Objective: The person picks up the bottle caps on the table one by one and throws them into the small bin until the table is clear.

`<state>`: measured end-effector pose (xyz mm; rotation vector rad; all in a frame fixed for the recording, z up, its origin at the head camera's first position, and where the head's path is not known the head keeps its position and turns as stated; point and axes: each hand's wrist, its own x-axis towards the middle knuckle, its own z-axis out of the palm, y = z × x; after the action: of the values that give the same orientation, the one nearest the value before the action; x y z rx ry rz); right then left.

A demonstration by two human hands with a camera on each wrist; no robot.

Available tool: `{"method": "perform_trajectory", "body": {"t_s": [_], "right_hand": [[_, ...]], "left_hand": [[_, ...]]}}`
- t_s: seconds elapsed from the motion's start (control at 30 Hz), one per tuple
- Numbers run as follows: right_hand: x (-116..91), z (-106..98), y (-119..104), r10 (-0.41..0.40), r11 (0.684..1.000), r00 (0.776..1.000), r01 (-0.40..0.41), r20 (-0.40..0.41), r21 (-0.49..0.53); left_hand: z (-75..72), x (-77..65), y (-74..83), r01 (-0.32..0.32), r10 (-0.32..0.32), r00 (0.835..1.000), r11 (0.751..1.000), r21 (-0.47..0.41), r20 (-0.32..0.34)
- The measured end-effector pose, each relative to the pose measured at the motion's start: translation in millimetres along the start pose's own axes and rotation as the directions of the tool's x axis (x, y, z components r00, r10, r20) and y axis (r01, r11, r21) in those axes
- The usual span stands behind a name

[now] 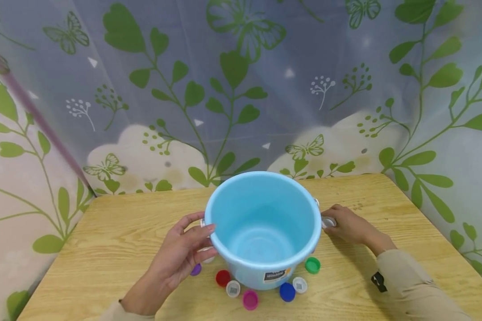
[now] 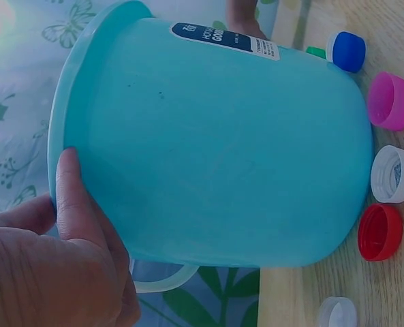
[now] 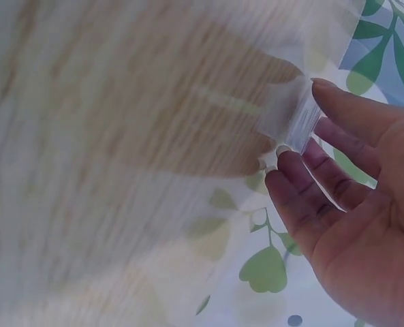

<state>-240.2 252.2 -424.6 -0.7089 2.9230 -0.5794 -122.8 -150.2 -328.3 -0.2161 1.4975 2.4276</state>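
A light blue bucket (image 1: 265,249) stands on the wooden table, its mouth tilted towards me in the head view and its inside bare. My left hand (image 1: 176,256) holds its rim on the left, thumb over the edge and fingers against the outer wall. On the bucket's right, my right hand (image 1: 348,225) pinches a white bottle cap (image 1: 328,222) between thumb and fingers. That cap (image 3: 287,116) looks translucent in the right wrist view, close over the table. In the left wrist view the bucket (image 2: 222,157) shows its label and part of its handle (image 2: 164,281).
Around the bucket's base lie several bottle caps: purple (image 1: 196,269), red (image 1: 223,278), white (image 1: 233,289), pink (image 1: 250,299), blue (image 1: 287,292) and green (image 1: 312,265). Behind the wooden table (image 1: 116,232) hangs a leaf-patterned curtain (image 1: 176,111).
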Motion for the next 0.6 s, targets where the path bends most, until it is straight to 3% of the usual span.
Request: {"method": "perform_trajectory", "body": {"t_s": [0.2,0.6], "right_hand": [[-6.6,-14.6,-2.8,0.007,1.0,1.0,-0.007,0.004,0.024],[-23.8,-55.0,-25.2,-0.069,0.998,0.991,0.07,-0.113,0.0]], "left_hand": [[1.4,0.1,0.5,-0.001,0.001,1.0,1.0,0.006,-0.001],[1.5,0.2,-0.4,-0.002,0.002,1.0,1.0,0.008,-0.002]]}}
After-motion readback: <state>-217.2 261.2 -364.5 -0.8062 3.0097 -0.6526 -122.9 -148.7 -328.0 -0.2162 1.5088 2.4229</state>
